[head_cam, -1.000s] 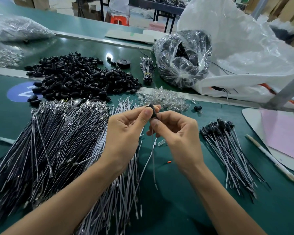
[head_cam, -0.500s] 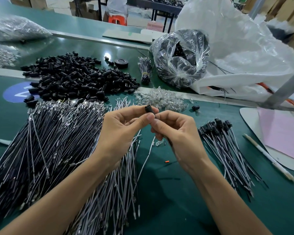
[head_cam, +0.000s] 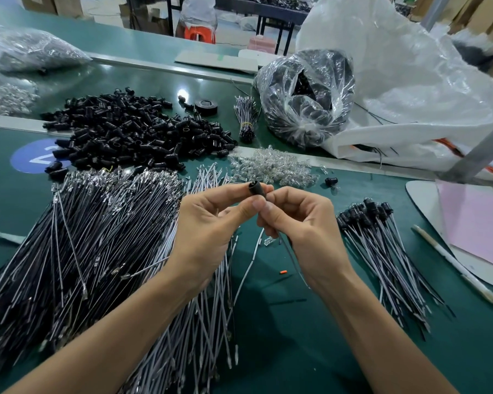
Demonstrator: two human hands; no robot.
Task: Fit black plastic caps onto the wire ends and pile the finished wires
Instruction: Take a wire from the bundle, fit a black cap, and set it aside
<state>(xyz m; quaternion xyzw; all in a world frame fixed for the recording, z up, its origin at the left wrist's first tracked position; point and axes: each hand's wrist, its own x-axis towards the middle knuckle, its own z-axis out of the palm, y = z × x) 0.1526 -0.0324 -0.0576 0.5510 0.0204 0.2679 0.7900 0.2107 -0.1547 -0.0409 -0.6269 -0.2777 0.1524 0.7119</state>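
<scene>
A black plastic cap [head_cam: 256,188] stands between the fingertips of both hands above the green table. My left hand [head_cam: 208,226] pinches the cap with thumb and forefinger. My right hand [head_cam: 299,226] pinches the wire [head_cam: 292,258] just under the cap; the wire trails down past my palm. A large heap of uncapped wires [head_cam: 77,245] covers the left of the table. The pile of capped wires [head_cam: 382,248] lies to the right. Loose black caps [head_cam: 131,132] are heaped at the back left.
Clear small parts [head_cam: 271,169] lie behind my hands, with one stray cap [head_cam: 331,181] beside them. A tied wire bundle [head_cam: 246,120], a tape roll [head_cam: 206,106] and plastic bags [head_cam: 308,98] sit at the back. A pen [head_cam: 453,265] and pink sheet [head_cam: 478,223] are at the right.
The cap has come up further out of my fingertips and now stands visibly between both hands. The hands have stayed together in the same place.
</scene>
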